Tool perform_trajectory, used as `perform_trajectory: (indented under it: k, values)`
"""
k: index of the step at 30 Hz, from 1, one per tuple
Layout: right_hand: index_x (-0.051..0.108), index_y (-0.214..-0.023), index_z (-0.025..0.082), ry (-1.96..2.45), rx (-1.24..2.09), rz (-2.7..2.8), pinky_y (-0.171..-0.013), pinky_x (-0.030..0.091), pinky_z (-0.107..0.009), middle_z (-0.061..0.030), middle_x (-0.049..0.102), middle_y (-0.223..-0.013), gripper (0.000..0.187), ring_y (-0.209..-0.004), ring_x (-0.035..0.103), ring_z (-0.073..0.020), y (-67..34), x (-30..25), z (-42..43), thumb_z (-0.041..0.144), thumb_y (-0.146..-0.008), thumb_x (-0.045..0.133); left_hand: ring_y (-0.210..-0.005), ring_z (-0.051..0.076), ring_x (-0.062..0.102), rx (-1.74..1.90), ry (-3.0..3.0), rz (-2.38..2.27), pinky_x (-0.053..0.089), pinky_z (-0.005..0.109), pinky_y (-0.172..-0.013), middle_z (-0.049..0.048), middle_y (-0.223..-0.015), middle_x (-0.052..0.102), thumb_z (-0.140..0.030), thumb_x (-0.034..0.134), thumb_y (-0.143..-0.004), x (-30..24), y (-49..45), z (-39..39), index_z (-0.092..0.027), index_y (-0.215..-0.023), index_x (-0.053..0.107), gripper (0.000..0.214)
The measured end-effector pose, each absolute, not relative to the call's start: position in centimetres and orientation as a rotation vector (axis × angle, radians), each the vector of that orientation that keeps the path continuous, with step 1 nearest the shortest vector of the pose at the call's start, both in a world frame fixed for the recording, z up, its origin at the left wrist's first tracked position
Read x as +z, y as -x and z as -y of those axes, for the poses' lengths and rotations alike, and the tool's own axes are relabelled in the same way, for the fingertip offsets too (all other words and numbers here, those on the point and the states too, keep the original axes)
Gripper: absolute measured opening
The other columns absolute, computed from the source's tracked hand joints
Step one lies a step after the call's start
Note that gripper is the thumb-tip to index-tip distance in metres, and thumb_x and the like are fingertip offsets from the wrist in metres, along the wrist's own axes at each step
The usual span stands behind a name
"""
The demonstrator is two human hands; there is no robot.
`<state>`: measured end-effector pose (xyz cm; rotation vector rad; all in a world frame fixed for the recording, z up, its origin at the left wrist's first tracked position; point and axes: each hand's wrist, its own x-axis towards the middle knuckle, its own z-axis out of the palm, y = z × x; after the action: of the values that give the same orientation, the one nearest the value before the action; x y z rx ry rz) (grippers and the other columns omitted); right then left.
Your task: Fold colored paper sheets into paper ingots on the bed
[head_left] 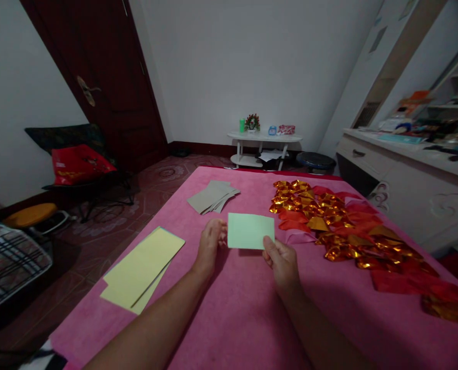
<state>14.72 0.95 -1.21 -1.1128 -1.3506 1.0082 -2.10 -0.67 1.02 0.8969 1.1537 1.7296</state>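
Note:
A light green sheet of paper (251, 231), small and rectangular, is held up over the pink-covered table. My right hand (282, 259) pinches its lower right corner, thumb on the front and fingers behind. Beside the sheet's left edge is my left hand (212, 241), fingers loosely curved and apart from the thumb; whether the fingertips touch the paper I cannot tell. Long pale yellow sheets (146, 264) lie in an overlapping stack to the left of my left forearm. Farther back, a fanned pile of grey cards (212, 196) rests on the cloth.
Shiny gold and red bow-shaped pieces (329, 216) cover the table's right side. Beyond the pink cloth (236, 318) stands a low white table (265, 136). A chair with a red bag (81, 164) is at left, a white cabinet (414, 180) at right.

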Motion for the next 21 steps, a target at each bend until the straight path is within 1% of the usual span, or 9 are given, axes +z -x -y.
perform_trajectory:
  k: [2,4,7,10,12,15,17,18,21]
  values:
    - [0.045,-0.048,0.019,1.126,1.033,1.478,-0.043,0.026,-0.022,0.0042,0.038,-0.043,0.052,-0.044,0.034,-0.0092,-14.6,-1.3,-0.8,0.060,-0.080,0.053,-0.057,0.010,0.053,1.663,-0.959,-1.188,0.042,0.020,-0.054,0.0010,-0.071,0.061,-0.055,0.074,-0.061,1.0,1.8,0.7,-0.013,-0.086,0.060,0.051]
    - [0.044,-0.048,0.019,1.123,1.035,1.579,-0.044,0.026,-0.022,0.0041,0.037,-0.044,0.052,-0.045,0.035,-0.0093,-14.5,-1.4,-0.7,0.058,-0.081,0.052,-0.057,0.011,0.054,1.582,-1.000,-1.261,0.042,0.021,-0.054,0.0018,-0.069,0.063,-0.045,0.080,-0.055,0.7,1.6,0.7,-0.011,-0.082,0.063,0.047]
    - [0.043,-0.047,0.019,1.132,1.004,1.606,-0.044,0.026,-0.023,0.0043,0.036,-0.044,0.052,-0.044,0.034,-0.0092,-14.6,-1.4,-0.7,0.056,-0.082,0.051,-0.049,0.009,0.049,1.524,-0.971,-1.303,0.038,0.020,-0.047,0.0003,-0.058,0.059,-0.043,0.078,-0.059,0.1,1.8,0.5,-0.010,-0.070,0.062,0.038]
    - [0.043,-0.046,0.019,1.143,1.007,1.548,-0.044,0.028,-0.023,0.0041,0.037,-0.042,0.051,-0.043,0.034,-0.0094,-14.8,-1.1,-0.6,0.056,-0.081,0.052,-0.046,0.008,0.046,1.547,-0.945,-1.304,0.034,0.019,-0.044,-0.0012,-0.056,0.058,-0.045,0.073,-0.064,-0.3,2.3,0.3,-0.011,-0.068,0.061,0.036]
    - [0.046,-0.047,0.019,1.143,1.040,1.520,-0.044,0.029,-0.023,0.0034,0.041,-0.043,0.050,-0.044,0.036,-0.0101,-14.8,-0.9,-0.7,0.056,-0.079,0.054,-0.045,0.007,0.044,1.543,-1.005,-1.333,0.031,0.019,-0.044,-0.0024,-0.054,0.055,-0.045,0.071,-0.067,-0.5,2.5,0.2,-0.012,-0.065,0.060,0.035]
    - [0.058,-0.061,0.018,1.136,1.093,1.475,-0.045,0.033,-0.023,0.0017,0.052,-0.052,0.039,-0.049,0.044,-0.0124,-14.7,-0.7,-0.9,0.055,-0.074,0.061,-0.046,0.007,0.040,1.467,-1.169,-1.370,0.028,0.019,-0.044,-0.0031,-0.052,0.049,-0.042,0.068,-0.069,-0.5,2.5,0.4,-0.012,-0.060,0.058,0.033]
    - [0.062,-0.071,0.018,1.147,1.100,1.454,-0.046,0.034,-0.023,0.0014,0.055,-0.058,0.035,-0.052,0.047,-0.0135,-14.6,-0.8,-1.1,0.053,-0.071,0.065,-0.047,0.007,0.038,1.386,-1.255,-1.352,0.026,0.019,-0.044,-0.0034,-0.051,0.045,-0.041,0.067,-0.071,-0.4,2.3,0.6,-0.013,-0.057,0.056,0.033]
    - [0.062,-0.071,0.018,1.158,1.096,1.445,-0.045,0.033,-0.022,0.0020,0.054,-0.058,0.035,-0.052,0.046,-0.0132,-14.6,-0.8,-1.2,0.053,-0.071,0.065,-0.046,0.007,0.035,1.358,-1.280,-1.343,0.024,0.019,-0.044,-0.0037,-0.050,0.042,-0.041,0.065,-0.072,-0.3,2.2,0.7,-0.013,-0.055,0.054,0.034]
    - [0.055,-0.060,0.018,1.167,1.092,1.412,-0.043,0.028,-0.022,0.0041,0.042,-0.051,0.040,-0.048,0.039,-0.0110,-14.7,-1.2,-1.4,0.054,-0.077,0.059,-0.046,0.007,0.029,1.347,-1.295,-1.362,0.019,0.020,-0.043,-0.0042,-0.049,0.034,-0.045,0.058,-0.077,-0.2,2.0,0.8,-0.015,-0.051,0.045,0.042]
